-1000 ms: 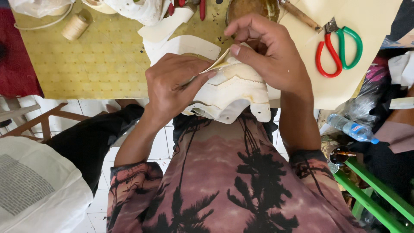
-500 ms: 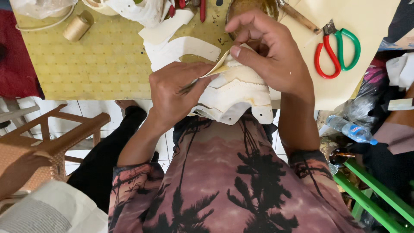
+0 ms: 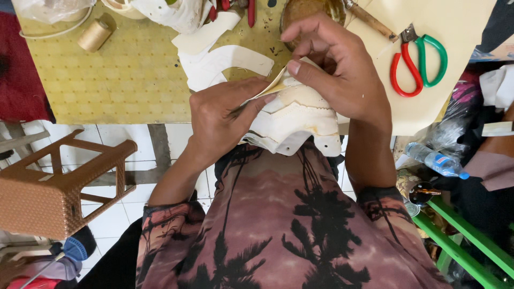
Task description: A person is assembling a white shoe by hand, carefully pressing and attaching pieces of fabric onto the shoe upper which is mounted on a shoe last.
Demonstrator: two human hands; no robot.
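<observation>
The left hand (image 3: 222, 120) gripped the cream shoe upper (image 3: 297, 120) from its left side, fingers curled around the edge, and a thin dark tool (image 3: 242, 108) lay pinched between thumb and fingers, its tip against the upper. The right hand (image 3: 334, 75) came over the upper from above, thumb and forefinger pinching a tan flap (image 3: 278, 81) at the upper's top edge. The upper sat between both hands, just off the near edge of the yellow mat (image 3: 107, 69), above the person's lap.

On the mat beyond the upper lay white cut pieces (image 3: 222, 61), and farther left a spool (image 3: 95, 35) of tan thread. A round brown bowl (image 3: 308, 9) stood just past the right hand; what it held could not be told. Right of the upper, red-and-green scissors (image 3: 417, 61) rested on a cream sheet (image 3: 460, 27). Lower right of the upper, a plastic bottle (image 3: 436, 160) lay on its side. Left of the upper, on the tiles, stood a brown stool (image 3: 59, 187).
</observation>
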